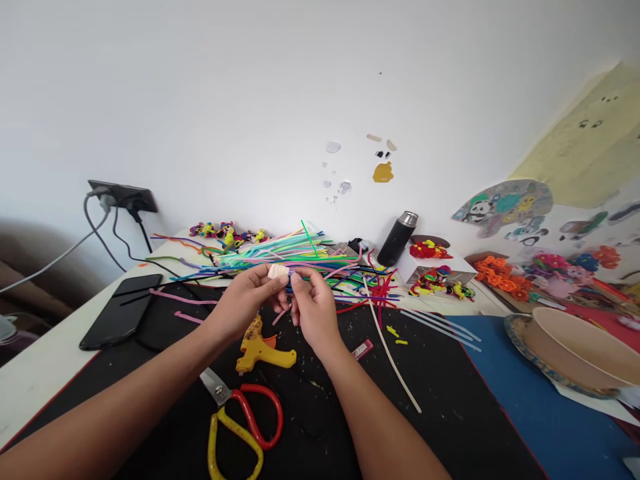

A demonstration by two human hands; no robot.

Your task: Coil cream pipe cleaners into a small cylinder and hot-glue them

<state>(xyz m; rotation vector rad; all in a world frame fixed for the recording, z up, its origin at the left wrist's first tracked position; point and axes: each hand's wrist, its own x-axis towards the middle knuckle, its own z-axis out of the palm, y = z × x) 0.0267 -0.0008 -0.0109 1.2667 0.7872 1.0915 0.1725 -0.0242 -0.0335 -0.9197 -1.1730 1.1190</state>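
My left hand (250, 293) is closed around a small cream-coloured piece (279, 271) that shows above its thumb. My right hand (315, 303) meets it from the right, thumb and fingers pinched at a tiny purplish bit beside the cream piece; the exact grip is too small to tell. Below the hands a yellow glue gun (265, 353) lies on the black mat (415, 440). Scissors (250, 413) with one red and one yellow handle rest nearer, under my left forearm's right side. Behind the hands spreads a pile of coloured pipe cleaners (280, 250).
A black phone (123, 312) lies at left near cables and a wall socket (123, 195). At back right stand a black flask (397, 239) and a white box (435, 267) bearing fuzzy pieces. A white stem (393, 360), glue sticks (440, 327) and a bowl (585, 340) are at right.
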